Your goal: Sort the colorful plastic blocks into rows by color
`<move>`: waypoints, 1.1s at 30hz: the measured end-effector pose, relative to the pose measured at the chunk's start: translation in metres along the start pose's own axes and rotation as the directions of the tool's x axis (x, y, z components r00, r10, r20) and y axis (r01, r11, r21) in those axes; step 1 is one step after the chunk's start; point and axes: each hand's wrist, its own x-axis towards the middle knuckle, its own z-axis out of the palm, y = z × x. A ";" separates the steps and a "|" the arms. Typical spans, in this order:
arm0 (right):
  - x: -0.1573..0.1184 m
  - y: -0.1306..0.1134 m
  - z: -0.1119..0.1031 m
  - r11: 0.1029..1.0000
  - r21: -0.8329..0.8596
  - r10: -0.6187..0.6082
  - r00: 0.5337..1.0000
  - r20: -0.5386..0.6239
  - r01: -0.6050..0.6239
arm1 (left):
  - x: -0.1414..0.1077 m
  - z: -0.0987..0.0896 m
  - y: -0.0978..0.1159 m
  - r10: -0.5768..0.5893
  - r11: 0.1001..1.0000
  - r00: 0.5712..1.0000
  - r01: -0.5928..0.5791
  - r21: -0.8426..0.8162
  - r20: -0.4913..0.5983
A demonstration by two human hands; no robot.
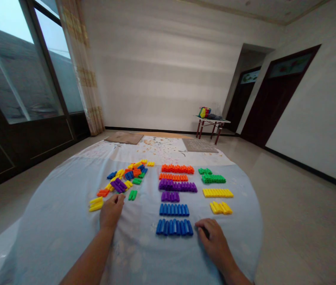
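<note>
My left hand (111,209) is at the near side of a mixed pile of coloured plastic pieces. Its fingers are closed together beside purple pieces (118,185), and anything inside them is hidden. Yellow pieces (96,204) lie just left of it, with a green pair (132,195) to the right. My right hand (212,235) rests on the cloth with bent fingers and the thumb apart, holding nothing visible. Its fingertips are close to the right end of the nearest blue row (174,227). Another blue row (174,209) lies behind that one.
Beyond the blue are purple rows (178,186) and orange rows (177,169). Yellow rows (218,192) and green pieces (213,179) lie to the right. A pale blue cloth (138,245) covers the round-edged table. A small side table (212,118) stands by the far wall.
</note>
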 end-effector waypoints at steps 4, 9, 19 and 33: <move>0.000 0.000 0.001 1.000 -0.003 0.002 1.000 -0.018 -0.002 | 0.002 0.001 -0.003 0.005 1.000 1.000 -0.005 -0.004 -0.005; 0.000 -0.002 0.001 1.000 -0.010 -0.006 1.000 -0.025 0.006 | 0.001 -0.002 0.000 0.009 1.000 1.000 -0.009 -0.007 0.005; 0.001 -0.005 0.001 1.000 -0.011 -0.017 1.000 -0.017 0.017 | 0.001 -0.003 0.001 0.015 1.000 1.000 -0.015 -0.009 0.011; 0.000 -0.008 0.001 0.999 -0.011 0.032 0.999 0.032 -0.032 | 0.002 -0.004 0.001 -0.005 1.000 1.000 0.005 -0.002 0.029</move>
